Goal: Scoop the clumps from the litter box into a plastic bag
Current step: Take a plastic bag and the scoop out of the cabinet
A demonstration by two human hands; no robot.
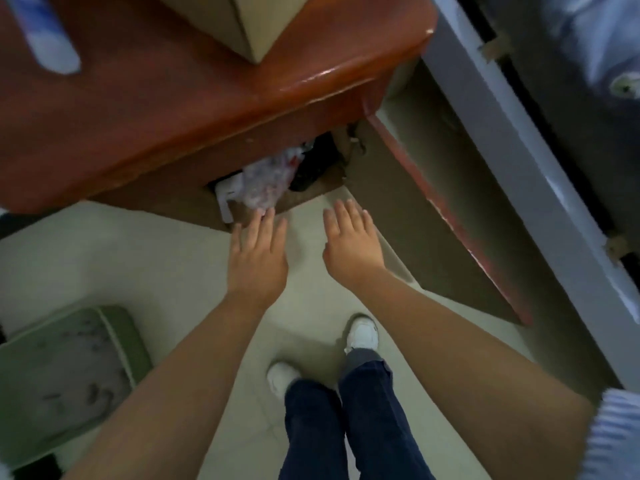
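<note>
1. Both my hands reach out flat with fingers spread, holding nothing — my left hand [258, 258] at the crumpled plastic bag [266, 180] in the open desk [156, 109] cupboard, my right hand [349, 245] beside it.
2. Litter box [65, 372] — green, on the floor by my left arm.

We see both bare forearms extended forward and downward, roughly parallel, backs of the hands facing up. Our left hand [258, 252] is flat with its fingers straight and slightly spread, and our right hand [349, 242] lies just beside it, likewise flat with fingers straight and close together. Neither hand holds anything; a striped sleeve [613, 434] covers the right upper arm.
</note>
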